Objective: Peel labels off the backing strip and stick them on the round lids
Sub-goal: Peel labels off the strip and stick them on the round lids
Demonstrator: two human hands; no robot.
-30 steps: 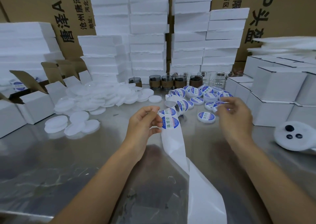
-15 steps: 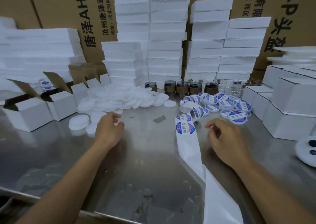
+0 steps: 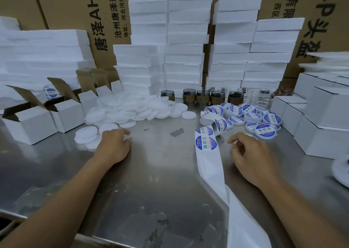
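Brown cardboard cartons (image 3: 62,11) printed with black characters line the back, with stacks of white foam blocks (image 3: 185,58) in front of them. Below lies a shiny steel tabletop (image 3: 160,176). Open small white cardboard boxes (image 3: 30,123) stand at the left and closed white boxes (image 3: 324,119) at the right. A row of glass jars with brown bands (image 3: 202,97) stands at the foot of the foam. A heap of plain white round lids (image 3: 132,107) spreads left of centre. Lids already bearing blue-and-white labels (image 3: 264,120) cluster at the right. The long white backing strip (image 3: 209,164) runs from the near edge up the table and curls near the labelled lids, with round blue-and-white labels (image 3: 205,143) still on it. The left hand (image 3: 113,146) rests at the near edge of the plain heap, fingers bent down over a white lid (image 3: 128,138); whether they grip it I cannot tell. The right hand (image 3: 253,159) lies just beside the strip, apart from it, fingers loosely curled and holding nothing visible.
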